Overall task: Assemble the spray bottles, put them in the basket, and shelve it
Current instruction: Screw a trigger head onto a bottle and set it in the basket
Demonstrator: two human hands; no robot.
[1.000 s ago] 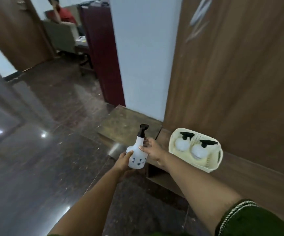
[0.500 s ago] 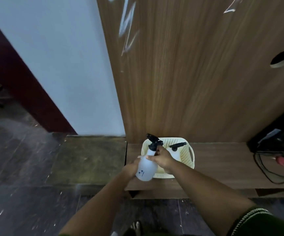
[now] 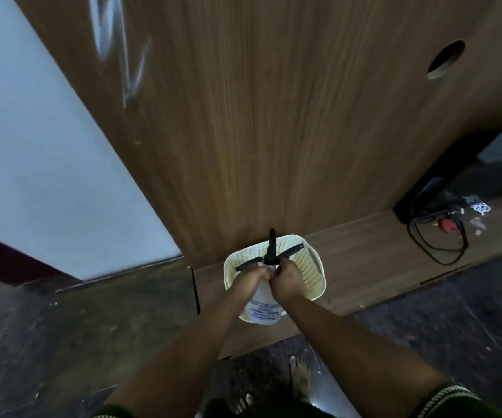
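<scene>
At lower centre of the frame, our left hand and right hand both grip the white plastic spray bottle near its black trigger head, over the cream perforated basket.

I have both arms stretched forward and down, left hand and right hand pressed together, each grip closed around the spray bottle neck.

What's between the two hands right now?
Head view: the spray bottle, gripped at its neck between the left hand and right hand, above the basket.
</scene>
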